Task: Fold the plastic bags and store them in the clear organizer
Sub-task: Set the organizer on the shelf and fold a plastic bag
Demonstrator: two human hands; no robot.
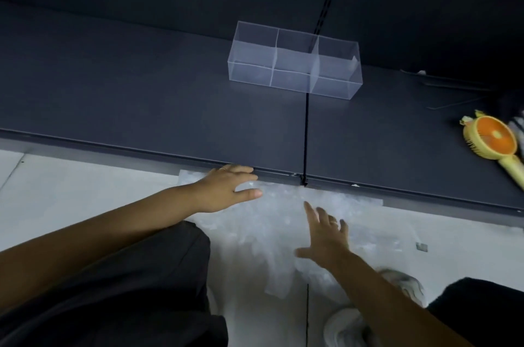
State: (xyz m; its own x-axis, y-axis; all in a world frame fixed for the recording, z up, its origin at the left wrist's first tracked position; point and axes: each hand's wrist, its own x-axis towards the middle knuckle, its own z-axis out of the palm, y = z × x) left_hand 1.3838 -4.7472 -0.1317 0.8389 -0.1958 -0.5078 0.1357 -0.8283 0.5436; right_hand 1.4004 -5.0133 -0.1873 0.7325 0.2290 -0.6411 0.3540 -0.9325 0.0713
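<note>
1. Work area. A dark grey flat shelf surface (141, 97) runs across the head view. In front of it lies a white floor (56, 190). A black vertical seam splits the shelf near the middle.

2. Task items. The clear rectangular plastic organizer (295, 60) stands upright on the shelf, well back from its front edge, straddling the seam. Thin transparent dividers split it into compartments, three across. The crinkled translucent plastic bag (283, 222) lies spread flat on the floor. Its far edge sits against the shelf's front lip, and a narrow strip of it reaches toward the person.

3. Left hand (226, 188). The palm faces down on the far left corner of the bag, just beside the shelf lip. The fingers are straight and close together, and the thumb is held apart.

4. Right hand (326, 236). The palm faces down over the middle of the bag. The fingers are straight and splayed wide, gripping nothing. The hand is slightly blurred, so contact with the plastic cannot be confirmed.

5. Other items. A yellow handheld fan with an orange centre (490, 139) lies on the shelf at the far right. Dark trousers (127, 290) and a pale grey shoe (402, 284) occupy the lower frame.
</note>
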